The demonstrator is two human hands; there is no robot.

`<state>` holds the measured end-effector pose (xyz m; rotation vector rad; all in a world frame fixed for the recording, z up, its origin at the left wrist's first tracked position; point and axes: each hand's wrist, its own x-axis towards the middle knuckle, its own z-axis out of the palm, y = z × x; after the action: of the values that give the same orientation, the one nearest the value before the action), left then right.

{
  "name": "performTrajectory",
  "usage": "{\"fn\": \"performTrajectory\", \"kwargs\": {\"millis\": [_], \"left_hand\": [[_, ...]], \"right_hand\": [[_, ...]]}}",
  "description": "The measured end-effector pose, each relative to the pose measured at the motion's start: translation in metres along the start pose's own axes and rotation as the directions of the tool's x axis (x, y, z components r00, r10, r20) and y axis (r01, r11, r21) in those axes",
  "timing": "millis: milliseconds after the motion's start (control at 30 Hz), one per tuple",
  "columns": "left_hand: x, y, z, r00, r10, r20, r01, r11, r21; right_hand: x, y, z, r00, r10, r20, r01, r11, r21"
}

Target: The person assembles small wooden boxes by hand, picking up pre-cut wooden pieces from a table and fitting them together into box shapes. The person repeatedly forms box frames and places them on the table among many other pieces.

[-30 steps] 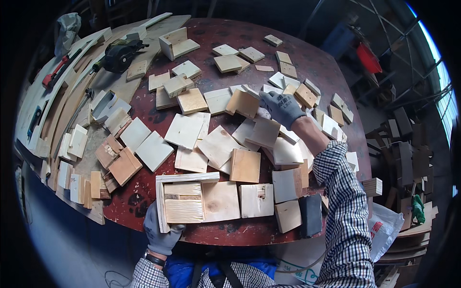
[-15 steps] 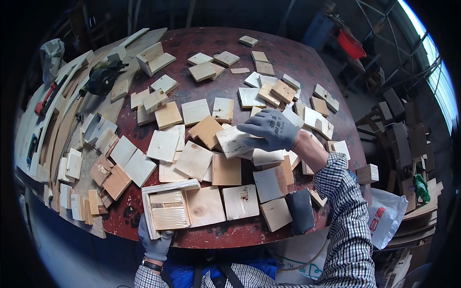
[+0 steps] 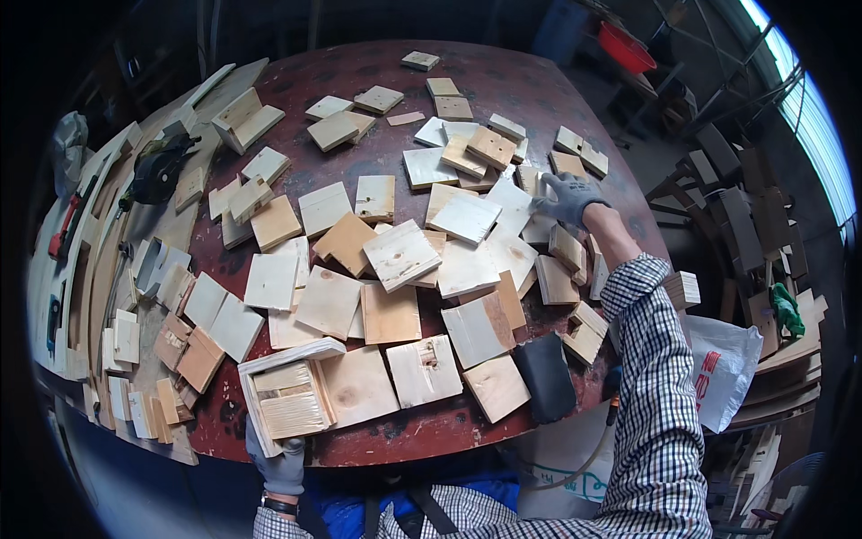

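Right hand (image 3: pixel 567 198) now reaching farther right than half second ago, gloved fingers (image 3: pixel 549 203) curling loosely over pale wood square (image 3: pixel 508 199) in scattered pile, grip unclear. Left hand (image 3: pixel 280 463) still gripping slatted wooden frame (image 3: pixel 285 399) at near edge of red table (image 3: pixel 503 81), so you are picking next piece.

Along my surface's (image 3: pixel 296 72) left edge lie a black power tool (image 3: pixel 157 172) and red clamp (image 3: pixel 65 225); a dark pad (image 3: pixel 545 377) sits near its front edge.
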<state>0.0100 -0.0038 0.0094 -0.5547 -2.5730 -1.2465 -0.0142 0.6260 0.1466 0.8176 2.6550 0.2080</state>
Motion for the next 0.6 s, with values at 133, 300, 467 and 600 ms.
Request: {"fn": "performTrajectory", "kwargs": {"millis": [133,300,467,600], "left_hand": [[-0.001,-0.011,0.005,1.0,0.004,0.031,-0.004,1.0,-0.013],[-0.009,-0.022,0.003,0.999,-0.031,0.024,0.031,1.0,-0.002],[-0.011,-0.035,0.005,1.0,-0.003,0.01,0.003,0.999,0.054],[-0.009,-0.027,0.004,1.0,-0.002,0.017,0.002,1.0,0.002]], "right_hand": [[-0.001,0.029,0.054,0.969,-0.094,-0.228,0.134,0.976,0.169],[-0.011,0.047,0.047,0.943,-0.241,-0.231,0.281,0.946,0.162],[-0.017,0.047,0.04,0.986,-0.042,-0.16,0.082,0.965,0.251],[0.002,0.066,0.047,0.959,-0.125,-0.254,0.191,0.947,0.257]]}}
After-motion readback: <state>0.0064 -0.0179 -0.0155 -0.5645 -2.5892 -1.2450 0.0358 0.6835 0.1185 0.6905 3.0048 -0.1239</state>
